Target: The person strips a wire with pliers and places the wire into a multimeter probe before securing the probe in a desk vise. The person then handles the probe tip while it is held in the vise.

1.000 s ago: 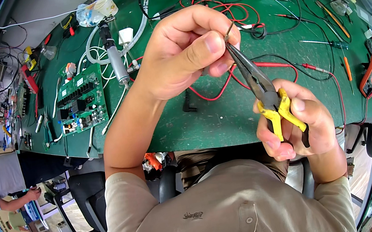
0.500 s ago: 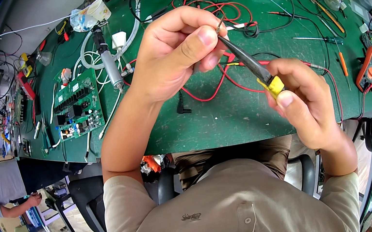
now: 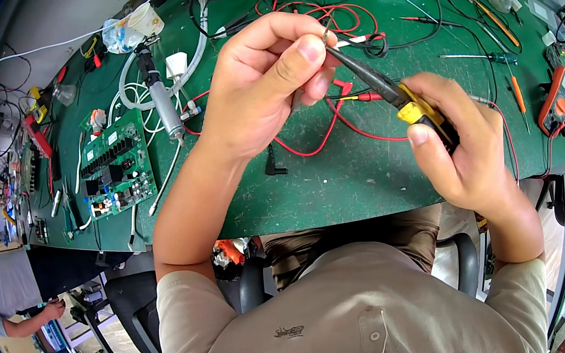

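Observation:
My left hand [image 3: 260, 87] is closed in a pinch, thumb against forefinger, over the bench. A small thin metal piece [image 3: 327, 32] pokes out between those fingertips; most of it is hidden, so its kind cannot be told. My right hand [image 3: 468, 145] is wrapped round the yellow-and-black handles of long-nose pliers [image 3: 371, 73]. Their dark, tapered jaws slant up and left, with the tips meeting the metal piece at the left fingertips. Whether the jaws clamp it is too small to make out.
On the green bench [image 3: 316, 197], a green circuit board [image 3: 117, 163] and a silver-black cylindrical tool [image 3: 161, 99] lie left. Red test leads [image 3: 315, 150] loop beneath my hands. An orange multimeter [image 3: 559, 99] and a screwdriver [image 3: 479, 58] lie right. Another person [image 3: 6, 290] stands far left.
The pliers have rolled in my right hand, so more of the yellow-and-black handles shows. Both hands have shifted only slightly, and the left pinch stays closed.

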`<state>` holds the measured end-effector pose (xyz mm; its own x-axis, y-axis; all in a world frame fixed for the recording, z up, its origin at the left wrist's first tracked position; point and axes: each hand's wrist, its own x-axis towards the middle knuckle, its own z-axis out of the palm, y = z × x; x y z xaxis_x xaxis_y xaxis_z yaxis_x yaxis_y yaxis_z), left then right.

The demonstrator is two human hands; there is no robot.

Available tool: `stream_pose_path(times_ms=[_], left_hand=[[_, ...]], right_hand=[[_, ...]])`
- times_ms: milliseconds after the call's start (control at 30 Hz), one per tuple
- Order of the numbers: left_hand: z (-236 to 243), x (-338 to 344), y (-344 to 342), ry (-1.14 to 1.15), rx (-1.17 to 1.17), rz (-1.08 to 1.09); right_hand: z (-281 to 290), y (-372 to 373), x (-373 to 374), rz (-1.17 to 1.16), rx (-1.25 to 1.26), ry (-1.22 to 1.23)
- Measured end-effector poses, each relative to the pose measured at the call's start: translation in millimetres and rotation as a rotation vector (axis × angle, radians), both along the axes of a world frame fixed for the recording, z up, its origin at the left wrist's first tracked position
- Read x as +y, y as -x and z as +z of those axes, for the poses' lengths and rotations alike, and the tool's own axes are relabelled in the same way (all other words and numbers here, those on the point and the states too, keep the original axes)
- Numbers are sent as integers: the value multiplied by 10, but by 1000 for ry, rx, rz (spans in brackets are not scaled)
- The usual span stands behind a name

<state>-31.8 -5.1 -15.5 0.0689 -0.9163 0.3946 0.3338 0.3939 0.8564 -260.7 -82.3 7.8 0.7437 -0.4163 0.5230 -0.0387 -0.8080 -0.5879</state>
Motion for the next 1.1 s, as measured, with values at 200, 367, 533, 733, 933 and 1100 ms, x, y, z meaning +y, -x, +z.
stream_pose_path(times_ms=[200,367,533,733,933,1100], left_hand=[[23,11,22,-54,72,-26],[21,16,35,-72,69,-10],[-24,-11,66,-122,124,48],[-32,-46,115,-191,270,118],[-54,-72,90,-248,392,161],[-96,-96,104,-265,405,205]], right_hand=[[18,8,-45,-7,-1,56],[40,10,-63,-21,24,84],[88,16,-133,-55,107,225],[192,-73,-294,-74,204,510],[170,-214,-498,-94,147,892],[139,-239,-548,-122,147,1012]])
